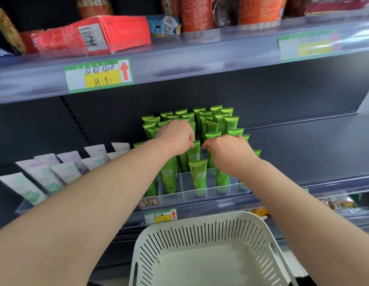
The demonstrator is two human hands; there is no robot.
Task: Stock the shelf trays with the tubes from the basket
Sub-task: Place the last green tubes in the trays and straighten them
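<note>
Several green tubes [198, 177] stand upright in a clear divided tray [173, 196] on the middle shelf. Over the tray's middle, my left hand [176, 136] pinches the top edge of one green tube [195, 151]. Beside it, my right hand [228, 150] is closed around the top of another green tube [221, 178]. The white slotted basket [200, 242] sits below the shelf in front of me, and no tubes show inside it.
White and lilac tubes [45, 178] lean in rows left of the green ones. The upper shelf [179, 58] carries a red box [90, 36], cups and price labels just above my hands. Dark bare shelf [307, 145] lies to the right.
</note>
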